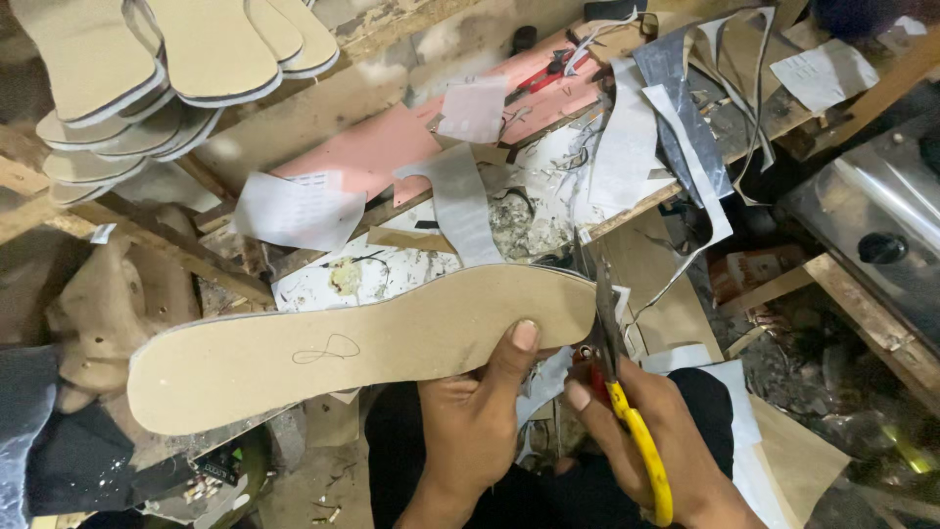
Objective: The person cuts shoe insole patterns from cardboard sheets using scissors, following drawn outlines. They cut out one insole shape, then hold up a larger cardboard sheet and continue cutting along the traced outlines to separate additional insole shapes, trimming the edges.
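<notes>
My left hand (473, 416) grips a long tan shoe insole (343, 348) from below, thumb pressed on its upper face near the heel end. The insole lies sideways, its toe end pointing left. In my right hand (651, 436) is a pair of scissors (612, 367) with yellow and red handles. The blades point up and meet the right edge of the insole. A thin grey layer shows along the insole's rim.
A stack of similar tan insoles (166, 69) rests at the top left. The wooden bench (392, 211) holds pink sheets, grey and white offcuts (676, 127) and small scraps. A metal box (871, 216) stands at right. Paper pieces lie on the floor.
</notes>
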Tool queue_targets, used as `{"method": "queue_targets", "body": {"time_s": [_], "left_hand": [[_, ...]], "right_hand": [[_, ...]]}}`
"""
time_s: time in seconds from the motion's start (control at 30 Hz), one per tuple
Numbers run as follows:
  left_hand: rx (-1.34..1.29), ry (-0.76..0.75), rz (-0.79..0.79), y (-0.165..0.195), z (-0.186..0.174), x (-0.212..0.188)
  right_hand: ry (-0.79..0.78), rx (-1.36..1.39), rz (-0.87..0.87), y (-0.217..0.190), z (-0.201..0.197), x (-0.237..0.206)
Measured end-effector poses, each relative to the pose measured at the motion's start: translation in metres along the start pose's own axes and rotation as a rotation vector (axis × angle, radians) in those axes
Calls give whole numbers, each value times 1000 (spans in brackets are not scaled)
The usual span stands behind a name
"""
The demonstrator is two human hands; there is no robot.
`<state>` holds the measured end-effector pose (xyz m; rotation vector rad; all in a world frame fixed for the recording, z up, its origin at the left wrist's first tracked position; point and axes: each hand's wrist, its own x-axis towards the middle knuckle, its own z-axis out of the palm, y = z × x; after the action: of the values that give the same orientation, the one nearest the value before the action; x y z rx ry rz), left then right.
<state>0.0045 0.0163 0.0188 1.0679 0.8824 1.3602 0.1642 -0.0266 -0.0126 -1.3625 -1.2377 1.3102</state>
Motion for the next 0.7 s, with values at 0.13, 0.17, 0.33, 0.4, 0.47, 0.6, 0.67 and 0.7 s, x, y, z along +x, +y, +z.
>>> {"method": "queue_targets", "body": {"time_s": [0.13,0.17,0.33,0.4,0.47,0.6,0.67,0.7], "left_hand": [[-53,-42,-47,6,1,0],[-55,-43,-67,8,0,1],[30,-133,-45,18,-12,6],[2,-143,-76,19,-13,7],[-19,-147,-84,19,-12,6],[34,-143,-99,21,-17,8],[49,-169,-75,23,-24,11],[57,-184,-63,24,-27,12]], "right_hand": [[71,-31,71,9,-1,-3],[92,-78,22,10,-1,-3],[20,-202,56,10,-13,-6],[-5,-231,28,7,-14,-7],[11,-201,26,3,-14,-9],[23,-410,114,-5,-15,-11],[-28,-382,195,-7,-21,-10],[-53,-430,202,-8,-24,-10]]}}
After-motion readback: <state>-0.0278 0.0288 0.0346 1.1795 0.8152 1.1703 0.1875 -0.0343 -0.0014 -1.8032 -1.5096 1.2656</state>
